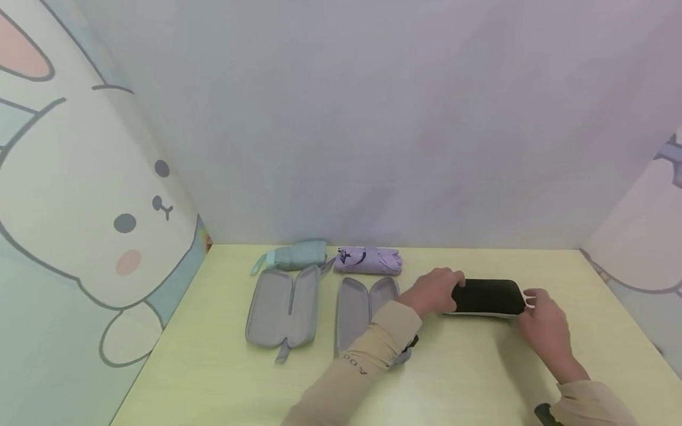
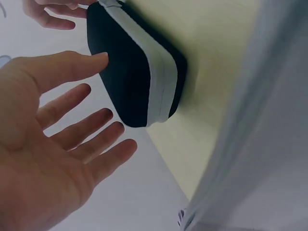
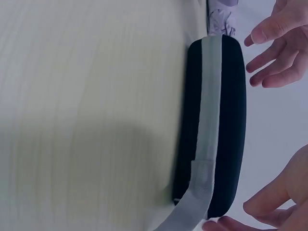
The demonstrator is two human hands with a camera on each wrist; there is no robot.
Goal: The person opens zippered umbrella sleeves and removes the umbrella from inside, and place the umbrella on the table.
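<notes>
A black case (image 1: 487, 296) with a pale zip band around its side lies on the right part of the table, closed. My left hand (image 1: 434, 290) is at its left end, and the left wrist view shows that hand (image 2: 62, 120) with fingers spread and thumb over the black top. At the opposite end is my right hand (image 1: 546, 325), its fingertips right at the corner. In the right wrist view a pale strap (image 3: 192, 197) runs off the case near the right hand's fingers (image 3: 267, 202).
Two grey cases lie unfolded on the table (image 1: 202, 355): one farther left (image 1: 272, 307), the other (image 1: 351, 313) partly hidden by my left sleeve. Behind them are a folded teal umbrella (image 1: 301, 255) and a folded purple umbrella (image 1: 370, 261), near the back wall (image 1: 373, 148).
</notes>
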